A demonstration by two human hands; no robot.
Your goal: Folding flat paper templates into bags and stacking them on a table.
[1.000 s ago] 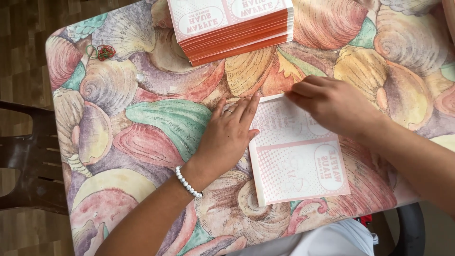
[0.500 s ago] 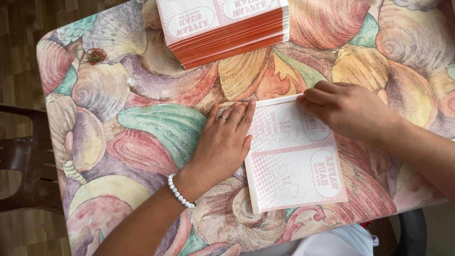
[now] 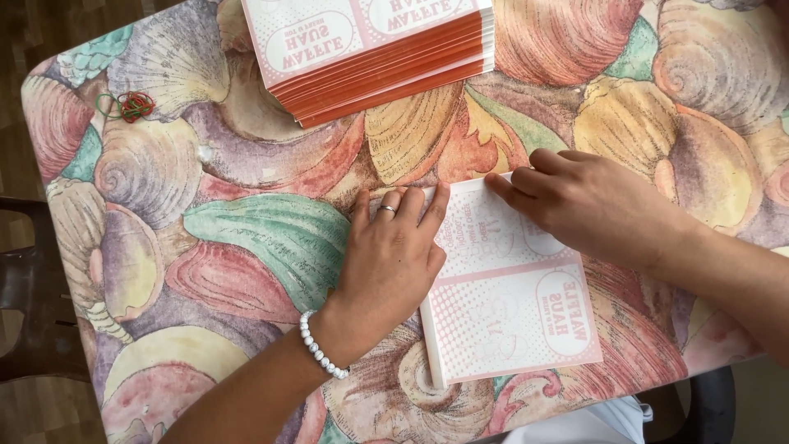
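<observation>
A flat pink-and-white printed paper piece lies on a table covered with a seashell-patterned cloth. My left hand, wearing a ring and a white bead bracelet, lies flat with fingers together along the paper's left edge. My right hand presses its fingertips down on the paper's far top edge. A thick stack of the same pink papers with orange edges sits at the table's far side, apart from both hands.
Red and green rubber bands lie near the table's far left corner. A dark chair stands at the left of the table, another dark chair part at the near right. White cloth shows below the table edge.
The view has shifted slightly. My left hand slid a little along the paper's left edge and my right hand's fingertips moved to the paper's top edge. The paper stays flat.
</observation>
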